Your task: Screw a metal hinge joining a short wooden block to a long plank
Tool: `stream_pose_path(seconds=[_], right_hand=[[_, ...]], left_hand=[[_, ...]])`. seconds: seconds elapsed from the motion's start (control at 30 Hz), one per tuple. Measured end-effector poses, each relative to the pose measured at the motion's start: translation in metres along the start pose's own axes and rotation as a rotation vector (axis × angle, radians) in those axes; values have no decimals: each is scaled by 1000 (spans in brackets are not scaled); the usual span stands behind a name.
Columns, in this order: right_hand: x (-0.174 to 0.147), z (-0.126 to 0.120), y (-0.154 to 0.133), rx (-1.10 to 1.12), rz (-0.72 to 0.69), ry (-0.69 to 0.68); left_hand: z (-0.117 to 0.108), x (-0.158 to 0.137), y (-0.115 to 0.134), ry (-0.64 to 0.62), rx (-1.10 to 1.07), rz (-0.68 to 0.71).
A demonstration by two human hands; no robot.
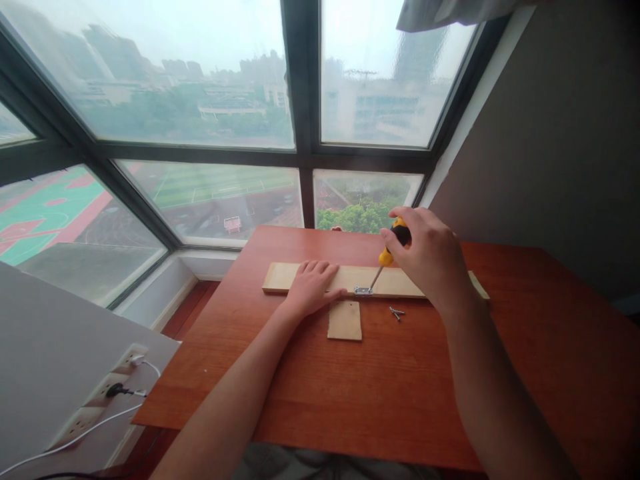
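Observation:
A long pale wooden board [280, 276] lies across the table. My left hand [313, 285] rests flat on its left part, fingers stretched out. Wrapped round the yellow and black handle of a screwdriver [385, 257] is my right hand [427, 243]. The screwdriver tilts, its tip down at a small metal hinge [363, 291] on the board's near edge. Whether the tip sits in a screw is too small to tell. Just in front of the hinge lies a small square wooden piece [345, 321] with a hole near its top edge. Several loose screws [397, 313] lie to its right.
The reddish-brown wooden table [300, 393] stands against large windows [210, 193]. Another pale wooden end [479, 285] shows beyond my right forearm. At the lower left, a wall carries power sockets [105, 390] with plugs and a white cable [75, 437].

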State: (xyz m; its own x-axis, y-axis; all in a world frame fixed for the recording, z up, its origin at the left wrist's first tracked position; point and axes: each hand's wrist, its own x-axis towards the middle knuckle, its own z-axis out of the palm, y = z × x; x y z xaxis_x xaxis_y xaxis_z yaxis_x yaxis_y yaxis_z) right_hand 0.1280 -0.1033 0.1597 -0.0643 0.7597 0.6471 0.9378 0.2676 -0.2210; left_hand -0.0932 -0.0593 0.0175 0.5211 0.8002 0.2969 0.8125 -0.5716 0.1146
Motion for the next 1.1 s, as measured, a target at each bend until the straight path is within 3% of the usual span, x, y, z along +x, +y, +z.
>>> stream_pose_path(seconds=[0.2,0.47,0.67,0.9,1.1], right_hand=[[-1,0,0,141,-72,-50],[0,2,-1,48,-28,37],[-2,-1,-2,136,-82,-45],[-2,1,-1,-41,-5,20],[0,2,2,-27,12,61]], left_hand=[[1,0,-1,-3,6,2],[1,0,0,-7,-3,-7],[2,0,-1,-2,-8,1],[1,0,0,-3,-16,-15],[1,0,0,-1,-19,-10]])
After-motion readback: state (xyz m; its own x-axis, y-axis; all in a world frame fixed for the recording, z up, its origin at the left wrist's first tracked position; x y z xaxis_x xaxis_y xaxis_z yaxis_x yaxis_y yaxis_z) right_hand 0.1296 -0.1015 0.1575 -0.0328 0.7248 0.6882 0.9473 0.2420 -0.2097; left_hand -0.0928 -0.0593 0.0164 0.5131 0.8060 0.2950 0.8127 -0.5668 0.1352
